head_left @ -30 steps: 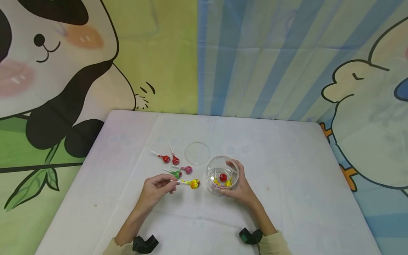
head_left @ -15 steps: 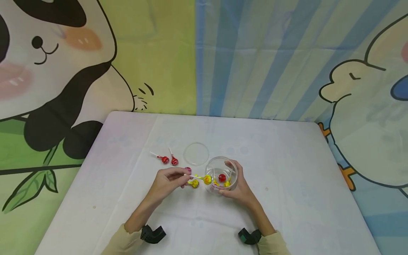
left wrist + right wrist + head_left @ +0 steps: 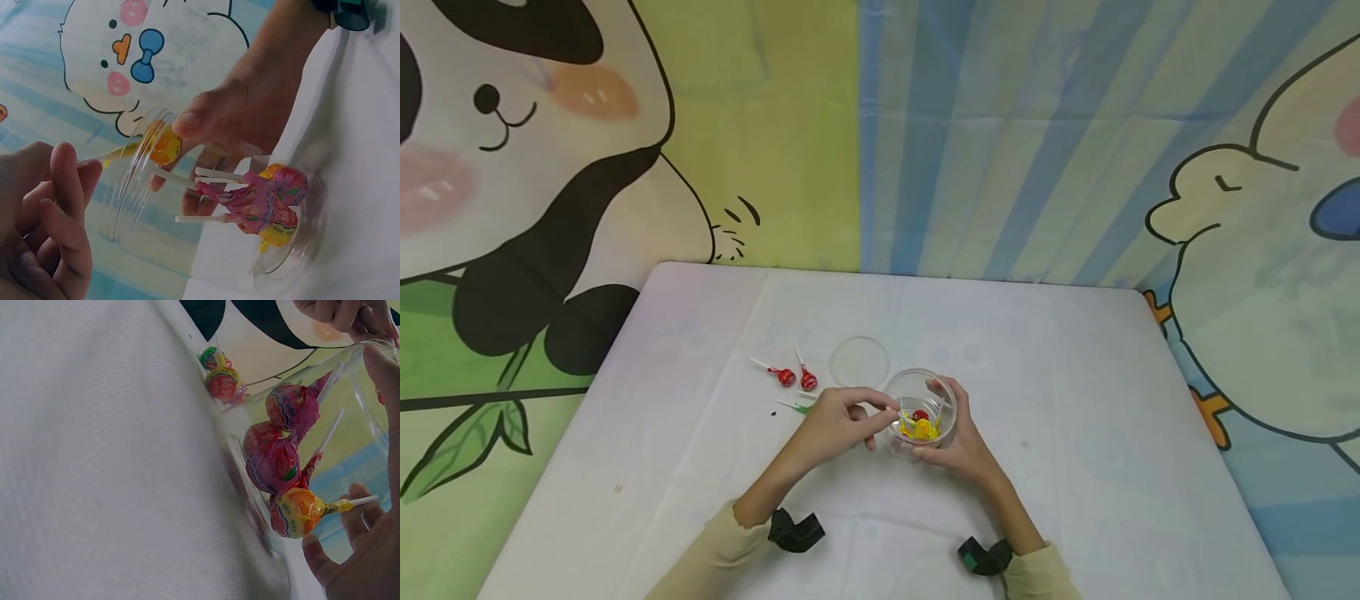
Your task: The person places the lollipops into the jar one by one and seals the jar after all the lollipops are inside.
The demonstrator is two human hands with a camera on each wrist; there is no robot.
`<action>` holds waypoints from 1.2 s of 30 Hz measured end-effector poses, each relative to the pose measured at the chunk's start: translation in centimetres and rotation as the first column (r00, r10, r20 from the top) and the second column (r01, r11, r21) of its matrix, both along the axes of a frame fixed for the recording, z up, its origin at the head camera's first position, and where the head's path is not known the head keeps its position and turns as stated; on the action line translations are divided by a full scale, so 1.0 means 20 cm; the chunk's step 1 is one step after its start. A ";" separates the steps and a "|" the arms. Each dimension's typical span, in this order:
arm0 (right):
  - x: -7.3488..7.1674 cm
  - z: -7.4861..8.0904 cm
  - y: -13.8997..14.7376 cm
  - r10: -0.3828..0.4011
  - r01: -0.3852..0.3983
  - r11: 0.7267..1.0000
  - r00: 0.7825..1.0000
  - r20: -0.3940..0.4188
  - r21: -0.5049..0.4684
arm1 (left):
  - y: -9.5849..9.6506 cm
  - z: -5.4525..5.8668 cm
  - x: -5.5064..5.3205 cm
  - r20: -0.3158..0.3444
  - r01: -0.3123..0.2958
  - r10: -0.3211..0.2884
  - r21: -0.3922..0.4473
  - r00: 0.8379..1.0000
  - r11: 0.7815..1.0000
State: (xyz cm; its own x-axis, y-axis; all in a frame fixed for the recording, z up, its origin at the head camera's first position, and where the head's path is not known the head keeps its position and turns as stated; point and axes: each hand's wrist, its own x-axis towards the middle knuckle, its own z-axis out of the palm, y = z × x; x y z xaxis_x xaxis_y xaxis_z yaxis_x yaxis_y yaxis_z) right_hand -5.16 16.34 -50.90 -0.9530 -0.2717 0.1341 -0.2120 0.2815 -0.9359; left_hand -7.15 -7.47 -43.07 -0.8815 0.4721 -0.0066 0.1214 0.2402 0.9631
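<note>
My left hand (image 3: pixel 850 423) pinches the white stick of a yellow lollipop (image 3: pixel 164 145). The candy end of that lollipop is at the mouth of a clear round jar (image 3: pixel 898 390), just inside the rim in the left wrist view. From the other side my right hand (image 3: pixel 961 433) grips the jar, thumb and fingers around its wall. Inside lie several wrapped lollipops: pink ones (image 3: pixel 273 465), a red one (image 3: pixel 921 414) and a yellow one (image 3: pixel 296 512), sticks toward the opening. In the left wrist view, my right hand (image 3: pixel 250 112) shows behind the jar.
Two red lollipops (image 3: pixel 786 377) lie on the white table (image 3: pixel 1037 375), left of a clear round lid (image 3: pixel 860 337). A green lollipop (image 3: pixel 803 408) is partly covered by my left hand. In the right wrist view, a red-and-yellow lollipop (image 3: pixel 222 384) stands out beyond the jar.
My left hand has moved right with the yellow lollipop, from above the table to the jar's mouth. It now covers some lollipops on the table. My right hand and the jar have barely moved.
</note>
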 end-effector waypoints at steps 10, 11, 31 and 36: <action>-0.01 -0.01 0.01 0.026 -0.027 0.999 1.000 -0.014 -0.027 | 0.08 -0.01 -0.03 0.021 0.077 -0.075 -0.072 0.997 0.994; -0.01 -0.01 0.01 0.024 -0.024 0.999 1.000 -0.007 -0.028 | 0.08 -0.02 -0.03 0.037 0.085 -0.083 -0.073 0.996 0.994; 0.00 -0.01 0.01 0.026 -0.025 0.999 1.000 0.003 -0.032 | 0.14 0.00 -0.06 0.025 0.202 -0.201 -0.198 0.979 0.959; 0.00 -0.02 0.01 0.027 -0.028 0.999 1.000 -0.016 -0.023 | 0.14 0.00 -0.05 0.019 0.192 -0.192 -0.183 0.981 0.964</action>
State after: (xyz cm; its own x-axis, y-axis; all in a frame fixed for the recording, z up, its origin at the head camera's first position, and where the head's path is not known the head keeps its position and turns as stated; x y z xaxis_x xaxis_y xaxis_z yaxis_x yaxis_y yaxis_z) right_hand -5.15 16.62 -51.31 -0.9430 -0.2947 0.1550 -0.2336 0.2540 -0.9385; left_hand -8.13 -4.74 -43.05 -0.7744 0.6231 -0.1095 0.1816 0.3848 0.9050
